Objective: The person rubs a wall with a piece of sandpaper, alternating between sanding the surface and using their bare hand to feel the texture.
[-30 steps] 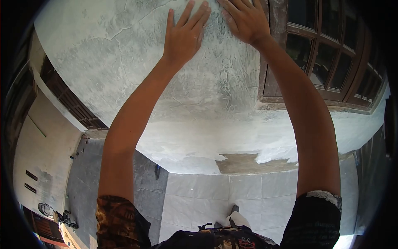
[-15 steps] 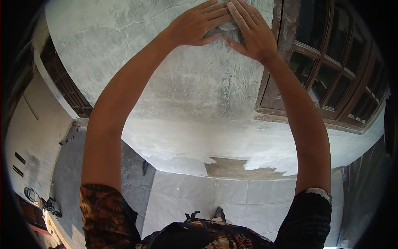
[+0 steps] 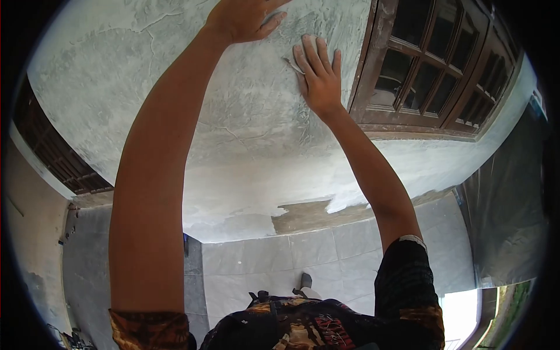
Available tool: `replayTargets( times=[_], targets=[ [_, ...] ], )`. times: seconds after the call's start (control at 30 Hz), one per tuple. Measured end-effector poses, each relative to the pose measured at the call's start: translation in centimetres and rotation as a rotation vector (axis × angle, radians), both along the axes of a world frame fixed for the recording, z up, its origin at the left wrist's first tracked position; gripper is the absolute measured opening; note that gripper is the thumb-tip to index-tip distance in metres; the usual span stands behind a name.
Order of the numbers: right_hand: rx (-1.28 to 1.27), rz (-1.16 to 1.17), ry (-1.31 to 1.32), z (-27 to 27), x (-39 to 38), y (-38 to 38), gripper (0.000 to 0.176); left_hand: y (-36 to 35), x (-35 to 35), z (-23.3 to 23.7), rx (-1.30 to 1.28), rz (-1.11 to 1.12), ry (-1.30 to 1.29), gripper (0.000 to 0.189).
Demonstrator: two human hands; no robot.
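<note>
My right hand (image 3: 319,84) lies against the plastered wall (image 3: 251,87), fingers stretched out and whitish with dust. A thin flat grey piece (image 3: 293,65) pokes out between its thumb and index finger, held under the palm; most of it is hidden, and I cannot tell what kind it is. Up and to the left, my left hand (image 3: 242,22) is over the wall with its thumb apart from the fingers. The top of the view cuts off part of that hand. Grey-white, uneven plaster with thin cracks surrounds both hands.
A brown wooden window (image 3: 423,76) with glass panes borders the wall on the right. Low down, a bare brownish patch (image 3: 303,216) breaks the white coating. Grey floor tiles (image 3: 245,262) run along the wall's foot. A dark sheet (image 3: 507,192) hangs at far right.
My hands were together high on the wall, fingers overlapping. Now they are apart: the right has come lower, the left has shifted up and left. The view has turned somewhat.
</note>
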State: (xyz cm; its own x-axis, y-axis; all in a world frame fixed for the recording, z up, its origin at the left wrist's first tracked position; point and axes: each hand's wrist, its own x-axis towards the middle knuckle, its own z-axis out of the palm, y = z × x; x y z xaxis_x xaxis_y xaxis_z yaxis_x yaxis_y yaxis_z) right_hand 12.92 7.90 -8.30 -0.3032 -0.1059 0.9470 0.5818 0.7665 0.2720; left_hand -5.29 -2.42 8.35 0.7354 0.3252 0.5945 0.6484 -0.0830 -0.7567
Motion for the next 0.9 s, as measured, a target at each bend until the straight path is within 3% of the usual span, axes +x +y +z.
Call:
replayTargets(
  times=[0.07,0.13,0.3,0.4,0.47,0.53,0.57,0.67,0.77,0.9],
  targets=[
    [0.039,-0.028,0.006,3.4,-0.2,0.9,0.061,0.1,0.3,0.0,-0.012,-0.026,-0.035,0.058],
    [0.039,0.027,0.211,7.3,-0.7,1.0,0.057,0.1,0.2,-0.1,-0.025,-0.02,-0.044,0.056],
    [-0.164,0.031,0.172,-1.0,-2.2,-2.9,0.056,0.3,0.1,-0.4,0.007,-0.041,-0.033,0.054],
    [-0.088,0.01,0.235,2.7,-2.2,-1.5,0.056,0.3,0.1,-0.2,0.022,-0.053,-0.041,0.053],
    [-0.086,0.059,0.33,5.8,-2.6,-1.4,0.047,0.4,0.1,-0.1,0.005,-0.062,-0.042,0.052],
    [-0.088,0.088,0.383,5.7,-3.3,-1.6,0.046,0.5,0.1,-0.3,0.005,-0.085,-0.072,0.05],
    [-0.082,0.06,0.35,3.8,-3.4,-1.7,0.054,0.5,0.1,-0.3,-0.001,-0.092,-0.064,0.05],
    [-0.181,0.03,0.27,-0.7,-3.9,-2.9,0.052,0.5,0.2,-0.4,0.016,-0.086,-0.055,0.05],
    [-0.071,0.026,0.398,5.3,-3.5,-1.6,0.049,0.4,0.3,-0.3,0.016,-0.078,-0.06,0.05],
    [-0.126,0.064,0.42,4.4,-4.2,-2.4,0.047,0.3,0.4,-0.4,0.026,-0.107,-0.069,0.049]
  ],
)
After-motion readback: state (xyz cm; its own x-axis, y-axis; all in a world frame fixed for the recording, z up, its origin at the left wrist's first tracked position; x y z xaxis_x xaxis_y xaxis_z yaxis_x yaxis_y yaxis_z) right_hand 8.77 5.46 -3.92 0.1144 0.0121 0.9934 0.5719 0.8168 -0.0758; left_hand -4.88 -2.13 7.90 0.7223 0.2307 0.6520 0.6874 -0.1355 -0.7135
